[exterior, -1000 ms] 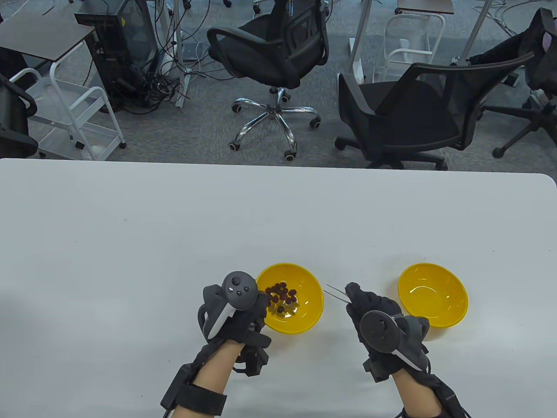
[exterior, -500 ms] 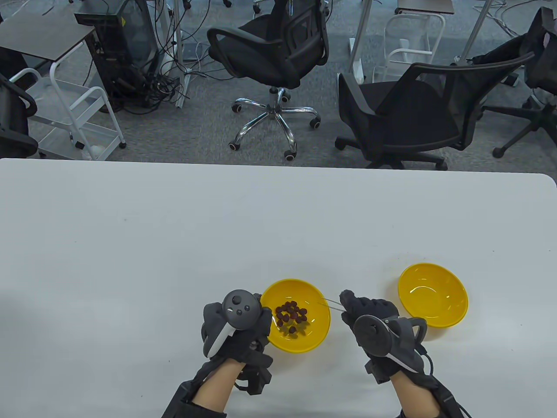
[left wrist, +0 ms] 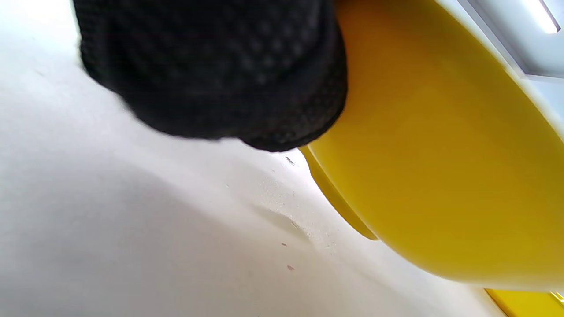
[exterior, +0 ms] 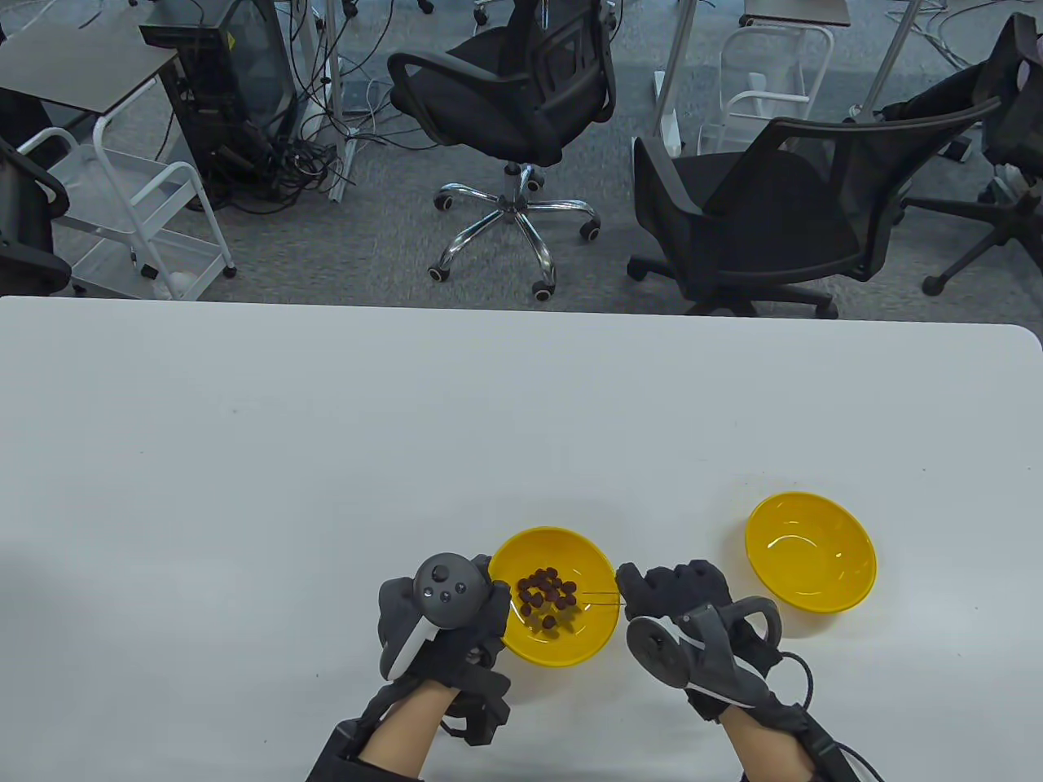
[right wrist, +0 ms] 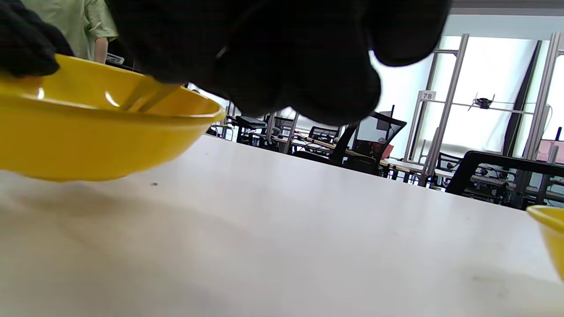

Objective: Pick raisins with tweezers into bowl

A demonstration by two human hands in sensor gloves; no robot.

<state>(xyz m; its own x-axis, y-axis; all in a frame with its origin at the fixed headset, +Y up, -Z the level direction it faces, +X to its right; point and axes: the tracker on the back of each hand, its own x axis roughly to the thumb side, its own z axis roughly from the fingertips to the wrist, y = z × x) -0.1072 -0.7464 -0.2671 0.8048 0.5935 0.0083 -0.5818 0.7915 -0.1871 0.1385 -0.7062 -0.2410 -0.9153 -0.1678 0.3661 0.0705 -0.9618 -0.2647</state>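
A yellow bowl (exterior: 583, 648) near the table's front edge holds several dark raisins (exterior: 547, 599). My left hand (exterior: 456, 627) holds this bowl by its left rim; the left wrist view shows the bowl's outer wall (left wrist: 440, 154) against my fingers (left wrist: 211, 75). My right hand (exterior: 676, 599) pinches thin metal tweezers (exterior: 593, 599) that reach left over the bowl's right rim, their tips among the raisins. In the right wrist view the tweezers (right wrist: 145, 97) dip into the bowl (right wrist: 88, 141). A second yellow bowl (exterior: 811, 552), with nothing in it, sits to the right.
The white table (exterior: 326, 456) stretches wide behind and left of the bowls. Office chairs (exterior: 758, 204) and carts stand on the floor beyond the far edge. The second bowl's rim shows at the right edge of the right wrist view (right wrist: 551, 229).
My left hand has pulled the raisin bowl nearer and rightward. My right hand has moved left and down, bringing the tweezers from outside the bowl into the raisins.
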